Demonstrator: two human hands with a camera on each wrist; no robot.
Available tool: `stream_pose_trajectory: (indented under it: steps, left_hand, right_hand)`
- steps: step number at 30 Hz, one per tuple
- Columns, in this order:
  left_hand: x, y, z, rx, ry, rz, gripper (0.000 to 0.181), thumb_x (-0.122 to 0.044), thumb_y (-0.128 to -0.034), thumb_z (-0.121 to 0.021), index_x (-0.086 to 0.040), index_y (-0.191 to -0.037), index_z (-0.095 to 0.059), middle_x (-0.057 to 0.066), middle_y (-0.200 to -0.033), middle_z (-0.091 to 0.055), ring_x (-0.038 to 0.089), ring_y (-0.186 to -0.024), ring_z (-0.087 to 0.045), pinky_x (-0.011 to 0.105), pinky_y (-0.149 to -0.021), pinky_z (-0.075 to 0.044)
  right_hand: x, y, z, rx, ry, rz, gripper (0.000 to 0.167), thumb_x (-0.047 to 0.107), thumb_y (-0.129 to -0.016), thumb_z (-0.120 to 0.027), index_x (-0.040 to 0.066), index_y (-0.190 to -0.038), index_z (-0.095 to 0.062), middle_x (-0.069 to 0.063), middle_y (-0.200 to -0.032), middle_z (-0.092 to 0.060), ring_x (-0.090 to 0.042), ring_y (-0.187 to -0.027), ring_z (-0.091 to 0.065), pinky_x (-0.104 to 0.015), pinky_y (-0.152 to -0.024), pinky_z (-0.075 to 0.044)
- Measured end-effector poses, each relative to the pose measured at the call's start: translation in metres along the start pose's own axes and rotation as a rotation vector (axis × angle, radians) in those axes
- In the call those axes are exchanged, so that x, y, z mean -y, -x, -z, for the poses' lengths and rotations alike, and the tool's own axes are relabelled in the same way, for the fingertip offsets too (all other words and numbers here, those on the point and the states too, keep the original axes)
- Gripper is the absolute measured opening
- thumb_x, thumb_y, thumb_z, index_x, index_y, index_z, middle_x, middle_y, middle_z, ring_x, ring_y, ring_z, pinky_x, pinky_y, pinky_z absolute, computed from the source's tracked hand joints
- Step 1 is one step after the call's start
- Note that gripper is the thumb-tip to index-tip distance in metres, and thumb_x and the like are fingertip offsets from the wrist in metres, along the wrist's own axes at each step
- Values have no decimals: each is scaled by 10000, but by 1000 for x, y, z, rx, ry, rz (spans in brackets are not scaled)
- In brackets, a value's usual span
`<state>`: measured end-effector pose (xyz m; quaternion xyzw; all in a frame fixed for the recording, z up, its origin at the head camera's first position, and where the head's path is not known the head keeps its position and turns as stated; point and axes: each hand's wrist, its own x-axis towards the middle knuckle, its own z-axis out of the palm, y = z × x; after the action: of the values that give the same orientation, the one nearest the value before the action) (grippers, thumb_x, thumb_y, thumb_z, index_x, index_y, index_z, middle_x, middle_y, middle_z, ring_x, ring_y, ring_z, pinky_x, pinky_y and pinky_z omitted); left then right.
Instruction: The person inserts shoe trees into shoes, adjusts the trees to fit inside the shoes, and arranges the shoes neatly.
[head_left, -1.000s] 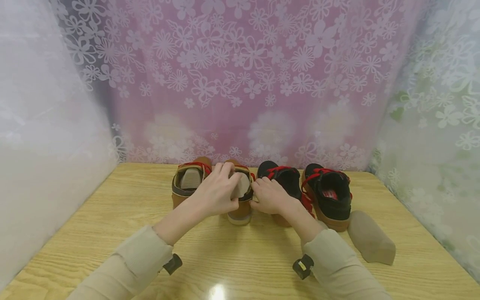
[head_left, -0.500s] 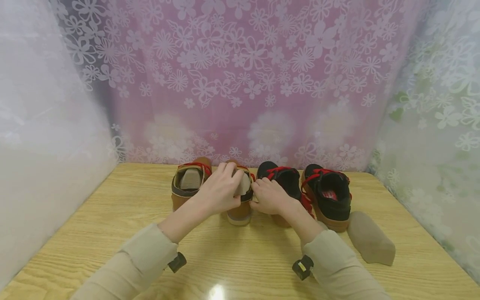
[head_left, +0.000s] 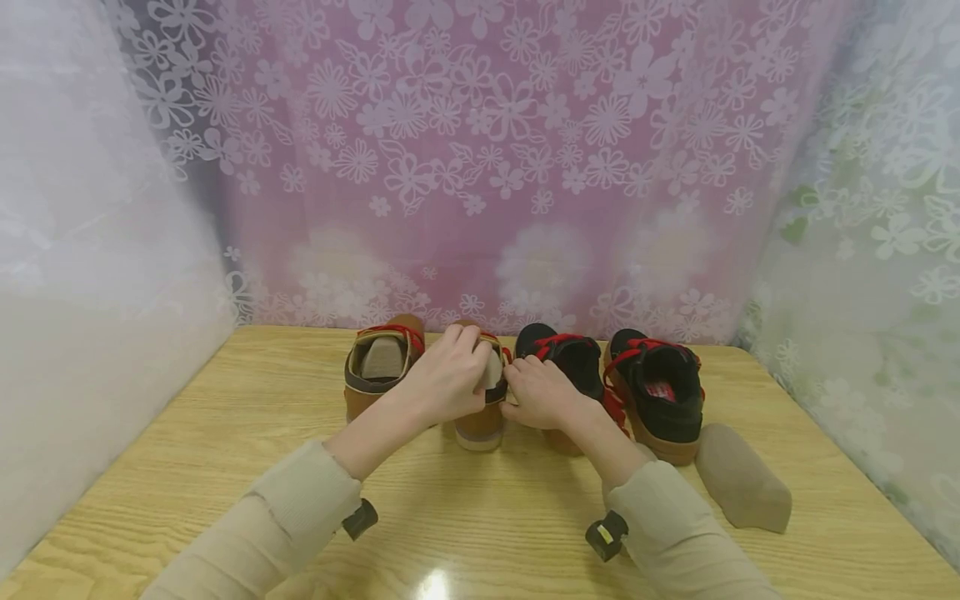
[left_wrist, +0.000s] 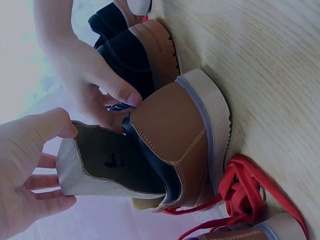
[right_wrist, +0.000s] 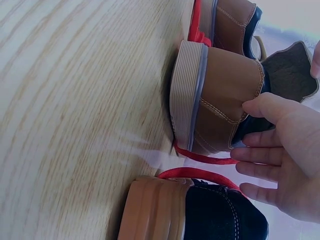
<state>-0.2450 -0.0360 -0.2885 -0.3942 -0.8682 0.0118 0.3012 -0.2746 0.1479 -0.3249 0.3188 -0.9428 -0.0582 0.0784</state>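
A brown shoe [head_left: 480,423] with a dark padded collar and red laces stands in the middle, heel toward me. From its opening sticks a grey moulded shoe insert [left_wrist: 117,165], hollow at the near end. My left hand [head_left: 448,379] holds the insert's outer end, thumb on one edge and fingers on the other. My right hand [right_wrist: 295,145] pinches the shoe's heel collar, with the thumb on the outside; the exact place of the other fingers is partly hidden. Inside the shoe, the insert's far end is out of sight.
Left of it stands another brown shoe [head_left: 360,398] with an insert [head_left: 382,358] inside. To the right are two black shoes [head_left: 543,343] [head_left: 670,408] with red laces. A loose grey insert [head_left: 742,475] lies on the wooden table [head_left: 480,525]. A floral curtain [head_left: 480,167] hangs behind.
My left hand has shifted slightly to the right over the brown shoe, still holding the insert. The right hand has stayed at the collar.
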Motion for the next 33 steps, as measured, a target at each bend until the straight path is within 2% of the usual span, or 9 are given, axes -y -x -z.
stream_pose_trajectory:
  steps: [4,16,23,33]
  left_hand:
    - [1,-2,0,13,-36,-21,311,-198,-676,-707,-14,-903,-599,125,-927,-546,271,-839,-495,323,-799,-428]
    - [0,-4,-4,60,-69,-41,332,-200,-708,-704,4,-954,-616,132,-947,-562,273,-869,-506,332,-834,-416]
    - [0,-6,-9,13,-119,-64,264,-181,-711,-681,-11,-905,-630,126,-913,-575,263,-830,-516,329,-792,-429]
    - [0,-7,-15,0,-97,-37,232,-165,-705,-688,-19,-872,-619,121,-902,-560,252,-793,-505,320,-683,-463]
  right_hand:
    - [0,0,-1,0,-5,-1,246,301,-827,-624,68,-862,-553,-34,-825,-520,-242,-804,-505,-358,-655,-424]
    - [0,0,-2,11,-4,-9,266,316,-831,-620,63,-888,-561,-39,-844,-529,-239,-795,-495,-353,-652,-415]
    - [0,0,-2,7,-5,-10,271,312,-830,-620,60,-919,-574,-44,-871,-542,-242,-810,-500,-359,-666,-422]
    - [0,-1,0,21,0,-15,308,329,-840,-621,51,-967,-580,-54,-923,-560,-245,-841,-506,-367,-698,-438]
